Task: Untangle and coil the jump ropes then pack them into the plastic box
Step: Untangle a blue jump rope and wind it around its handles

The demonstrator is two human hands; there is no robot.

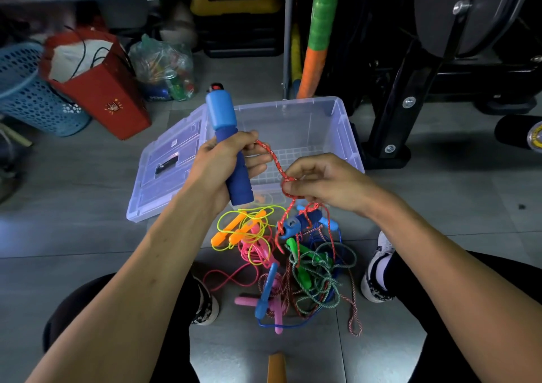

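Above clear plastic box [337,124], left hand [223,168] clenches upright blue foam-grip rope handle [227,145]; right hand [325,183] pinches red-white braided rope [275,159]. Tangled coloured jump ropes [293,262] heaped on grey floor tiles [73,206] against box's near edge, between shoes.
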